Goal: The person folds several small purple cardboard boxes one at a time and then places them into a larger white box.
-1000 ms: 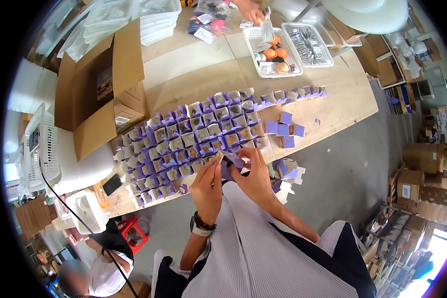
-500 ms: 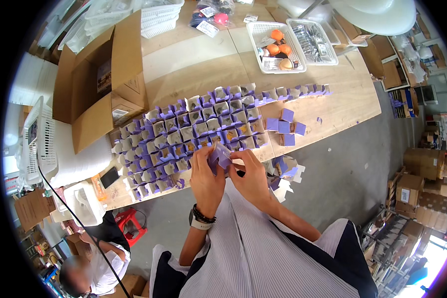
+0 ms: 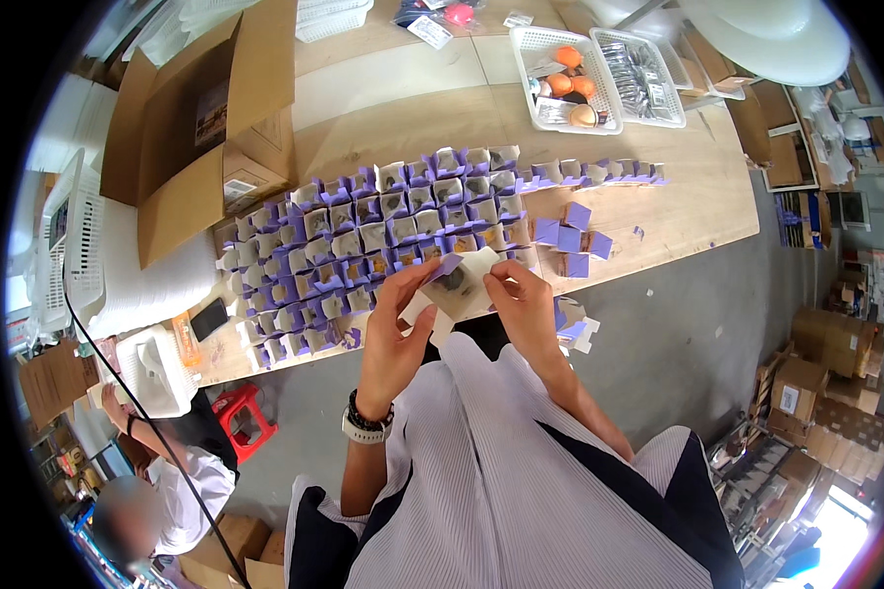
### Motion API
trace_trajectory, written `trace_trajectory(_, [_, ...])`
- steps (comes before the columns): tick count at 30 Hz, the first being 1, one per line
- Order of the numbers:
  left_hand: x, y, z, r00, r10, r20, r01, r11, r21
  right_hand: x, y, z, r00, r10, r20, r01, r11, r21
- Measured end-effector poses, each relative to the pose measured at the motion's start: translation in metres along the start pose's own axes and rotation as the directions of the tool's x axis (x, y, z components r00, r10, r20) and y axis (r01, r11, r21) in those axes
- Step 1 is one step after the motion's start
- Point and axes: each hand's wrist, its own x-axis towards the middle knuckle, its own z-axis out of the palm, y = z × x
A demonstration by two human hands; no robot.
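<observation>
A small purple carton is between my hands in front of the table edge. Its flaps stand spread, baring the pale inner side, and something dark shows inside. My left hand grips its left side with thumb and fingers. At its right flap, my right hand pinches the card between thumb and fingertips. Just beyond, rows of open purple cartons stand packed together on the table, some with orange or dark contents. Several closed purple cartons sit in a small cluster to the right.
A large open cardboard box stands at the back left of the wooden table. White baskets at the back right hold orange round items and bagged parts. A phone lies at the left edge. Another person sits lower left, near a red stool.
The carton has gone from closed-looking to open, with its pale inside turned up. My right hand has shifted right, away from my left. The other person's arm has reached toward the table.
</observation>
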Motion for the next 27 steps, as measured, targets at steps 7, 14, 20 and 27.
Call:
trace_trajectory(7, [-0.004, -0.003, -0.004, 0.999, 0.050, -0.009, -0.049, 0.989, 0.141, -0.002, 0.003, 0.001, 0.997, 0.044, 0.064, -0.043, 0.999, -0.009])
trace_trajectory(14, [-0.010, -0.012, -0.012, 0.996, 0.091, 0.013, -0.090, 0.928, 0.363, -0.008, 0.003, 0.018, 0.982, -0.159, 0.096, 0.184, 0.913, -0.364])
trace_trajectory(20, [-0.062, -0.105, -0.025, 0.969, -0.111, -0.220, 0.199, 0.878, 0.436, -0.009, 0.075, 0.054, 0.928, 0.123, 0.351, 0.092, 0.839, -0.536])
trace_trajectory(27, [-0.150, -0.217, -0.055, 0.587, -0.677, -0.444, 0.566, 0.735, -0.374, -0.024, 0.213, 0.148, 0.799, 0.168, 0.577, 0.147, 0.877, -0.458])
